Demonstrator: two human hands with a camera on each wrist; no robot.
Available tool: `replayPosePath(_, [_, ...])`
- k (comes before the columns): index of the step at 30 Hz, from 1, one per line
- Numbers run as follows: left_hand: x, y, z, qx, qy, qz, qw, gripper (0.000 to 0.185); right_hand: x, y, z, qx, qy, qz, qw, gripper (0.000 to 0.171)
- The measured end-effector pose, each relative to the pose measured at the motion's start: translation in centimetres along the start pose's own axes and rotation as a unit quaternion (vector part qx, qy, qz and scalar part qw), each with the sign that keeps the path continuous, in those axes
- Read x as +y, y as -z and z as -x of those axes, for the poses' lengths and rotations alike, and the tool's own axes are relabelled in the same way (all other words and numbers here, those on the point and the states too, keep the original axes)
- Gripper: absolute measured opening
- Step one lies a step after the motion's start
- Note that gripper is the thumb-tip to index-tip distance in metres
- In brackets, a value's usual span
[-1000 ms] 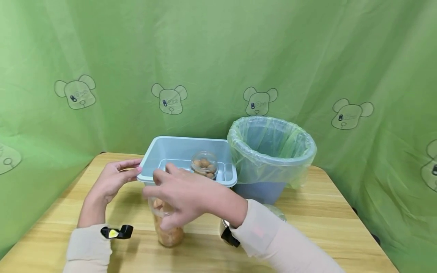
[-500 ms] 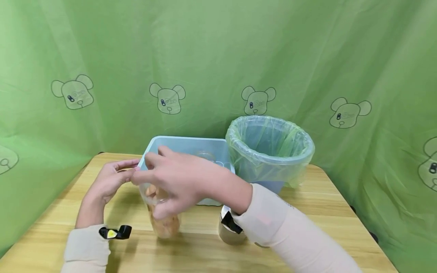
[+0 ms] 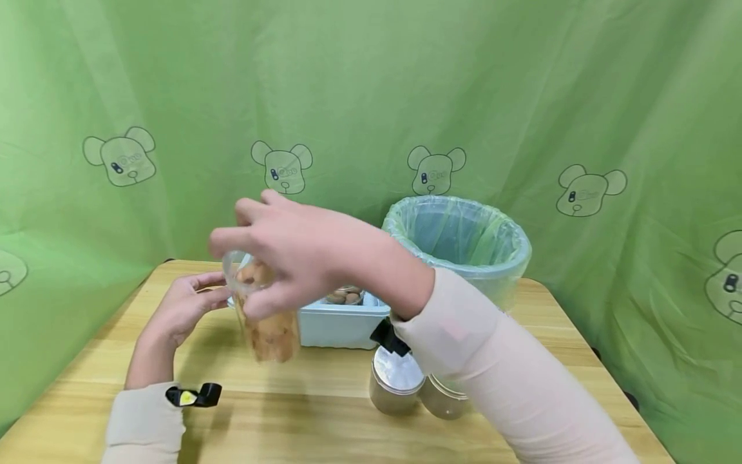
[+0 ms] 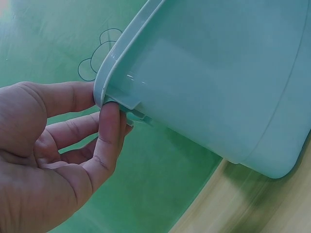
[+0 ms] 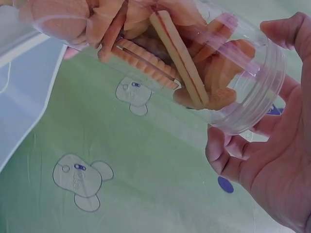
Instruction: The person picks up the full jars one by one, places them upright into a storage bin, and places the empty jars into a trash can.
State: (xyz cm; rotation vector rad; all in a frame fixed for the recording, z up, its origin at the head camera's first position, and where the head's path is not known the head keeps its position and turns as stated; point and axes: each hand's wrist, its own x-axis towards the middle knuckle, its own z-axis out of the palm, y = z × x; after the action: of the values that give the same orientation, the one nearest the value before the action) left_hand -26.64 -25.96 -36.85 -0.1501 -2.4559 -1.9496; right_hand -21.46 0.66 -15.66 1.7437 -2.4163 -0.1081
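In the head view my left hand (image 3: 178, 310) is at the left end of a light blue plastic basin (image 3: 342, 327). Up close, the left wrist view has thumb and fingers pinching the basin's rim (image 4: 109, 73) at a corner. My right hand (image 3: 307, 254) grips a tall clear jar (image 3: 271, 338) around its open mouth and holds it raised in front of the basin. Orange-brown biscuits, some of them sticks with a red stripe (image 5: 177, 56), fill the jar, as the right wrist view shows. A small clear jar of round brown pieces (image 3: 346, 297) sits inside the basin.
Right of the basin stands a bin (image 3: 464, 265) lined with a thin green bag. Two jars stand near my right forearm, one with a silvery lid (image 3: 399, 370) and another jar (image 3: 445, 397) partly behind the sleeve. A green curtain (image 3: 348, 84) hangs behind the wooden table (image 3: 324, 419).
My right hand has lifted the biscuit jar off the table, upward and slightly left. The left hand has stayed at the basin's rim. The two jars on the right have come into fuller view.
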Motion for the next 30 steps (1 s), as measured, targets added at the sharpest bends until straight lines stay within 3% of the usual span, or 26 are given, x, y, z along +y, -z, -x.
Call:
replayPosePath(5, [-0.1, 0.2, 0.1, -0.003, 0.001, -0.002, 1.0, 0.06, 1.2, 1.0, -0.6, 0.005, -0.02, -0.014, 1.0, 0.046])
replayPosePath(14, [-0.2, 0.1, -0.1, 0.0, 0.001, 0.011, 0.9999, 0.058, 3.9, 0.9, -1.7, 0.007, -0.08, 0.016, 0.997, 0.047])
replayPosePath(30, [-0.3, -0.1, -0.1, 0.003, -0.004, -0.005, 1.0, 0.057, 8.1, -3.4, -3.0, -0.003, -0.127, -0.003, 0.992, 0.051])
